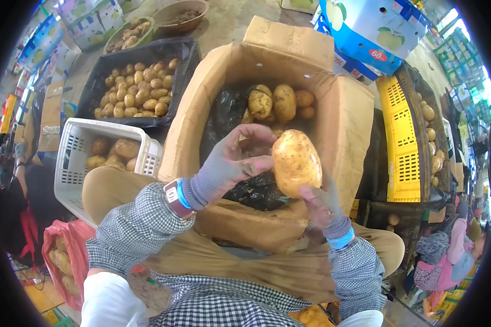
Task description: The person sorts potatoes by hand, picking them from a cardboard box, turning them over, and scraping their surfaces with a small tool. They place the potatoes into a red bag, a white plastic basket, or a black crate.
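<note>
A large, pale yellow potato (297, 162) is up in front of me, over the front part of an open cardboard box (185, 144). My right hand (323, 204), in a dirty grey glove, grips it from the lower right, with some fingers hidden behind it. On the other side is my left hand (243, 158), also gloved, its thumb and fingers curved and apart, the tips right at the potato's left edge. Inside the box, black plastic lining (226, 111) surrounds several potatoes (283, 103), some streaked with dirt.
Behind left stands a black crate (188, 60) of small potatoes; nearer is a white crate (101, 128) with larger ones. A red sack (82, 240) of potatoes lies front left. At right are a yellow crate (401, 136) and a person (447, 256). Blue fruit cartons (365, 32) stand behind.
</note>
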Motion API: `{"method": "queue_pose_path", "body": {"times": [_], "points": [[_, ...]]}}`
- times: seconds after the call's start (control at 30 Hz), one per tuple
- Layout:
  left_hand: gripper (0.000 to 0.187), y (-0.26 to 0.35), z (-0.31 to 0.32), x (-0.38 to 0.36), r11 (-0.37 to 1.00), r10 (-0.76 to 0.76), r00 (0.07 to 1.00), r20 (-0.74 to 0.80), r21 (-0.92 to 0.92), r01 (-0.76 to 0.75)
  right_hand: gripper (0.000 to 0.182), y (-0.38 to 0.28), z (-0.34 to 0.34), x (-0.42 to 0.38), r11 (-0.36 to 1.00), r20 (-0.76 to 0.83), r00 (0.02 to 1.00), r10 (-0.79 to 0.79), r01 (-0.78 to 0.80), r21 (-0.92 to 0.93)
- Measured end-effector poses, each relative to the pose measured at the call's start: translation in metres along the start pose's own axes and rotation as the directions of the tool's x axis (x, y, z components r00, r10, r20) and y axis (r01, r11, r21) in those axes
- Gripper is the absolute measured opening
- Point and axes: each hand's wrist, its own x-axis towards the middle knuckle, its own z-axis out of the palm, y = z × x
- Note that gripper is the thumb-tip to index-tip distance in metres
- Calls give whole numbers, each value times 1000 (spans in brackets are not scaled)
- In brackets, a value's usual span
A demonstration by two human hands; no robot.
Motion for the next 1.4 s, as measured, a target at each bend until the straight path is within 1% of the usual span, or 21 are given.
{"method": "queue_pose_path", "body": {"times": [0.13,0.23,0.3,0.43,0.47,0.5,0.53,0.57,0.63,0.73,0.77,0.83,0.93,1.0,1.03,1.07,1.1,1.13,1.2,1.33,1.4], "points": [[50,6,-7,6,996,88,996,5,-11,-88,71,-11,-8,-9,987,-82,996,-38,50,155],[45,-4,-40,24,991,16,991,-132,133,2,66,-61,-27,-32,828,-297,924,-240,355,434],[43,-16,-49,39,978,-52,971,-233,185,97,65,-113,-48,-65,733,-174,858,-483,505,456],[34,-50,-40,73,818,-246,935,-254,463,341,60,-171,-138,-192,651,-134,670,-730,742,160],[31,-64,-41,86,676,-361,895,-263,587,445,66,-166,-152,-208,500,-323,393,-861,769,-397],[32,-125,-80,108,603,-391,920,8,758,249,72,-160,-167,-224,459,-470,65,-880,366,-809],[38,-166,-103,123,76,-318,855,410,910,-409,69,-145,-183,-241,518,-602,36,-798,552,-654],[45,-183,-93,131,14,-447,853,271,955,-297,67,-131,-200,-258,498,-718,6,-696,725,-476],[45,-213,-86,142,-2,-473,789,391,895,-445,65,-73,-289,-319,642,-869,41,-493,692,-331],[49,-211,-29,140,109,-490,832,-261,928,356,64,17,-339,-350,838,-998,-8,-66,543,-60],[51,-214,-11,140,232,-247,802,-544,770,594,63,40,-346,-357,866,-999,-27,33,501,14],[54,-196,13,144,394,54,715,-697,673,626,62,67,-350,-369,880,-988,-49,150,462,110],[54,-157,21,166,200,422,888,-183,974,106,61,80,-353,-380,880,-972,-80,221,446,164],[50,-130,4,204,-285,362,863,353,923,-258,60,77,-354,-386,880,-970,-87,226,445,165],[50,-126,-7,228,-287,357,862,359,921,-265,59,72,-352,-389,880,-971,-83,222,447,163],[47,-126,-20,251,-539,116,866,486,763,-357,59,67,-353,-389,878,-973,-88,212,454,151],[43,-124,-23,263,-713,-147,838,526,530,-459,58,58,-351,-389,877,-978,-81,194,460,136],[43,-127,-22,271,-714,-141,836,530,531,-456,58,47,-351,-387,876,-984,-76,162,471,108],[34,-125,-14,285,-727,-322,923,210,570,-384,57,12,-341,-373,859,-995,-53,79,510,41],[49,-112,-11,281,-708,-324,923,208,594,-383,55,-95,-279,-299,779,-969,67,-238,608,-150],[65,-81,0,256,-467,-305,926,223,812,-349,53,-134,-225,-243,755,-899,155,-409,611,-239]]}}
